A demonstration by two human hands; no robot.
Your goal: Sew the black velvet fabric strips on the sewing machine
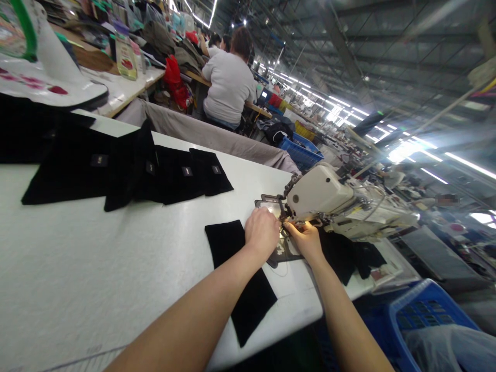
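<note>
My left hand (262, 231) rests curled on a black fabric piece (240, 279) that lies on the white table (96, 268), right beside the needle of the cream sewing machine (329, 199). My right hand (306, 240) is pinched close under the machine's head at the lit needle area; what its fingertips press is too small to make out. More black fabric (351, 258) lies under and behind the machine.
A row of black fabric pieces with small labels (127, 170) lies at the table's far side. A blue plastic crate (422, 315) stands low at the right. A person in a white shirt (228, 82) sits with their back turned at another table ahead.
</note>
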